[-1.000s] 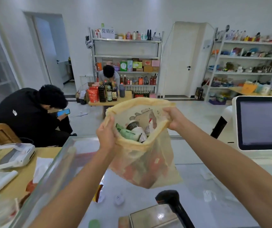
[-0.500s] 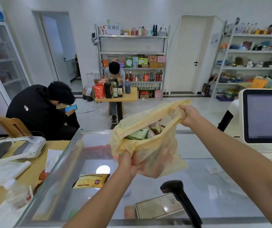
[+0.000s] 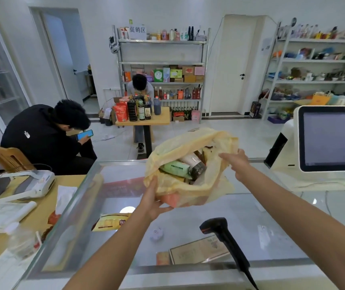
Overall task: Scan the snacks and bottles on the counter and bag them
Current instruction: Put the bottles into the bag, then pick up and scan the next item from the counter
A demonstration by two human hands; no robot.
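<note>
One glass counter (image 3: pixel 271 208) fills the near half of the view, with a white register screen (image 3: pixel 332 139) at its right end. Over the middle of the counter, toward its far edge, sits the yellow plastic bag (image 3: pixel 188 141), mouth gaping toward the camera and leaning to the right. Its bottom seems to rest on the glass, though the folds hide the contact.

Both hands are on the bag. The left hand (image 3: pixel 152 203) cups the near-left bottom corner, thumb up the side and fingers curled beneath. The right hand (image 3: pixel 237 162) pinches the rim on the right and pulls it outward. A black scanner (image 3: pixel 223 233) stands unattended near the counter's near edge, just right of centre.

Inside the mouth lie a green packet (image 3: pixel 175 169) and, touching it on the right, a dark-capped bottle (image 3: pixel 196 166). No loose goods show on top of the glass, so the bagging looks all but done.

The film is thin, soft and slippery, and it will stretch or tear under a bottle's weight if lifted by one edge. The load is probably bottom-heavy and lumpy. Best to gather both sides of the rim together and keep a palm underneath, so that the weight is borne from below and nothing tips out.
</note>
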